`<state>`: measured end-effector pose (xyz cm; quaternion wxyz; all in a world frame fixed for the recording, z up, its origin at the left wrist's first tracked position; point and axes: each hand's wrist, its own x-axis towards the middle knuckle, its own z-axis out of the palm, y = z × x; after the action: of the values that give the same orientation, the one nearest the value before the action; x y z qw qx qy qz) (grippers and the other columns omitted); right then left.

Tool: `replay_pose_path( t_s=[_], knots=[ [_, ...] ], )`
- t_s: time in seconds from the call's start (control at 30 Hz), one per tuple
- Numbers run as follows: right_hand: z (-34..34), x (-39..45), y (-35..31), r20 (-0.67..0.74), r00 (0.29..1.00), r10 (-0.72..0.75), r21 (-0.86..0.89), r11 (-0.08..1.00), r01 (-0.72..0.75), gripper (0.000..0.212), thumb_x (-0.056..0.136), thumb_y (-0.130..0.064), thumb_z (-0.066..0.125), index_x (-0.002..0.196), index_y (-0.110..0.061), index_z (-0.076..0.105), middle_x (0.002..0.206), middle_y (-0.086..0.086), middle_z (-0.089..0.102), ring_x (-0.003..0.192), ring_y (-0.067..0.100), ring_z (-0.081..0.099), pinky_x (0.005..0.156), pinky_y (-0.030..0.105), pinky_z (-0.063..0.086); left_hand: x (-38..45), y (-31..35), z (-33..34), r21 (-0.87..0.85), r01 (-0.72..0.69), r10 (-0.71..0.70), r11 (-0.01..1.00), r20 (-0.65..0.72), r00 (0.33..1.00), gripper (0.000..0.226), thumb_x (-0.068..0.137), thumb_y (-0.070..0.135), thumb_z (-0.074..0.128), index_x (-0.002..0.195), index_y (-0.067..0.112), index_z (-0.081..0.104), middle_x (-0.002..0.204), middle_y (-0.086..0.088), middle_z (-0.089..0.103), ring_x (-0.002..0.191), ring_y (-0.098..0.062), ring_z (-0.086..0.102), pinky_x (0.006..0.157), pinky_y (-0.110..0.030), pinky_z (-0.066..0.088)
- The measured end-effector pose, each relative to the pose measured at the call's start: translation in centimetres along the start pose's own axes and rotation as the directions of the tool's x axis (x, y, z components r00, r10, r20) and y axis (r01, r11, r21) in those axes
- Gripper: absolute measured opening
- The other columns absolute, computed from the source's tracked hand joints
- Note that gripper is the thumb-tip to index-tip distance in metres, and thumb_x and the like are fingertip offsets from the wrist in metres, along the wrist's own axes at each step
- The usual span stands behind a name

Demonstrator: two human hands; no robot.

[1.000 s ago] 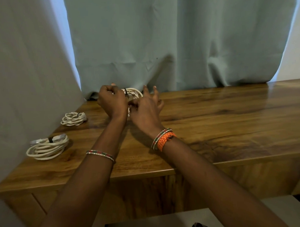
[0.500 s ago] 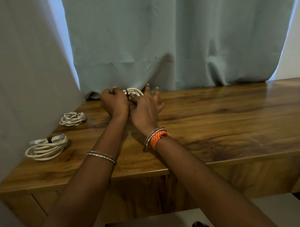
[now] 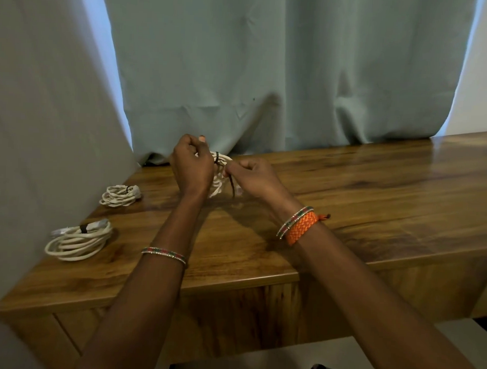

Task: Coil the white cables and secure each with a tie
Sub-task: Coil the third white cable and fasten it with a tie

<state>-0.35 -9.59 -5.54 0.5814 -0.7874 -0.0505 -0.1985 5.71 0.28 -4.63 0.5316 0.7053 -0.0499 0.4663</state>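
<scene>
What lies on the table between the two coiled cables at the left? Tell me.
Nothing: in the head view only bare wood of the table separates the far tied coil from the near tied coil. They lie apart, not touching.

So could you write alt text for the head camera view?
Two bare hands work a coiled white cable above a glossy wooden table: left hand grips the coil, right hand pinches a thin dark tie. Two tied white coils lie left.
</scene>
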Motion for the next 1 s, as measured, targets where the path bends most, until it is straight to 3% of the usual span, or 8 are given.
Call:
replay_pose_path(
  t_s=[0.1, 0.2, 0.37, 0.47, 0.67, 0.8, 0.93, 1.0],
  knots=[
    [-1.1, -1.2, -1.1, 0.074, 0.996, -0.058, -0.107, 0.992, 0.066, 0.029, 0.080, -0.044, 0.054, 0.069, -0.024, 0.072, 0.069, -0.003, 0.065, 0.089, 0.031, 0.059, 0.085, 0.047, 0.047, 0.2, -0.6, 0.2, 0.000, -0.048, 0.048, 0.999, 0.023, 0.999, 0.023, 0.091, 0.022, 0.051, 0.071, 0.012, 0.048, 0.065, -0.005, 0.056, 0.063, -0.024, 0.056, 0.058, -0.033, 0.041],
    [-2.9, -1.9, -2.8, 0.180, 0.982, -0.051, -0.066, 0.996, 0.063, 0.034, 0.092, -0.023, 0.052, 0.075, 0.002, 0.065, 0.064, 0.006, 0.056, 0.061, 0.016, 0.052, 0.063, 0.029, 0.040, -0.3, -0.6, 0.2, 0.056, -0.157, 0.154, 0.986, 0.059, 0.986, 0.024, 0.090, 0.026, 0.049, 0.071, 0.013, 0.048, 0.063, -0.003, 0.055, 0.064, -0.028, 0.059, 0.056, -0.036, 0.044],
    [-5.3, -1.6, -5.3, 0.340, 0.940, 0.021, 0.205, 0.974, -0.096, 0.028, 0.095, -0.013, 0.047, 0.068, -0.013, 0.056, 0.061, 0.000, 0.058, 0.050, 0.007, 0.053, 0.048, 0.019, 0.042, -1.0, -0.2, -0.2, 0.084, -0.326, 0.314, 0.942, 0.130, 0.941, 0.023, 0.091, 0.022, 0.049, 0.075, 0.006, 0.053, 0.064, -0.007, 0.058, 0.063, -0.029, 0.059, 0.054, -0.032, 0.038],
    [-6.6, 0.6, -6.4, 0.306, 0.952, 0.016, 0.345, 0.930, -0.126, 0.027, 0.094, -0.010, 0.045, 0.069, -0.011, 0.053, 0.058, -0.001, 0.055, 0.046, 0.005, 0.047, 0.043, 0.016, 0.036, -2.2, 1.2, 0.0, -0.054, -0.403, 0.405, 0.914, 0.210, 0.890, 0.024, 0.092, 0.021, 0.049, 0.072, 0.008, 0.051, 0.056, 0.004, 0.049, 0.053, -0.012, 0.051, 0.051, -0.029, 0.035],
    [-6.9, 5.3, -3.0, 0.398, 0.884, 0.247, 0.459, 0.781, -0.425, 0.032, 0.095, -0.010, 0.036, 0.065, -0.011, 0.047, 0.049, -0.001, 0.050, 0.041, 0.007, 0.046, 0.043, 0.016, 0.044, -4.7, 3.5, 0.4, -0.348, -0.269, 0.354, 0.898, 0.209, 0.912, 0.032, 0.094, 0.023, 0.048, 0.069, 0.003, 0.048, 0.049, 0.012, 0.046, 0.047, 0.004, 0.046, 0.047, -0.011, 0.029],
    [-5.6, 7.0, 0.6, 0.300, 0.878, 0.373, 0.314, 0.830, -0.461, 0.024, 0.094, -0.011, 0.034, 0.075, -0.012, 0.049, 0.073, 0.006, 0.052, 0.055, 0.015, 0.057, 0.050, 0.023, 0.053, -6.1, 4.7, 0.1, -0.382, -0.344, 0.464, 0.857, 0.285, 0.839, 0.027, 0.092, 0.028, 0.044, 0.068, 0.015, 0.045, 0.052, 0.008, 0.045, 0.048, 0.001, 0.043, 0.049, -0.014, 0.031],
    [-5.0, 5.6, 2.1, 0.452, 0.850, 0.270, 0.452, 0.752, -0.479, 0.021, 0.098, -0.012, 0.040, 0.087, -0.005, 0.056, 0.085, 0.018, 0.060, 0.073, 0.022, 0.059, 0.072, 0.032, 0.053, -5.3, 4.7, 1.1, -0.419, -0.132, 0.286, 0.898, 0.330, 0.900, 0.031, 0.093, 0.028, 0.048, 0.066, 0.015, 0.047, 0.049, 0.006, 0.047, 0.047, -0.003, 0.043, 0.049, -0.025, 0.036],
    [-5.0, 5.3, 2.2, 0.358, 0.918, 0.170, 0.496, 0.799, -0.340, 0.021, 0.095, -0.004, 0.046, 0.077, -0.003, 0.057, 0.083, 0.017, 0.066, 0.066, 0.017, 0.060, 0.065, 0.026, 0.054, -4.4, 4.0, 1.9, -0.362, -0.061, 0.190, 0.930, 0.333, 0.923, 0.032, 0.095, 0.022, 0.051, 0.065, 0.012, 0.048, 0.045, 0.009, 0.042, 0.040, 0.000, 0.036, 0.045, -0.021, 0.030]
  ],
)
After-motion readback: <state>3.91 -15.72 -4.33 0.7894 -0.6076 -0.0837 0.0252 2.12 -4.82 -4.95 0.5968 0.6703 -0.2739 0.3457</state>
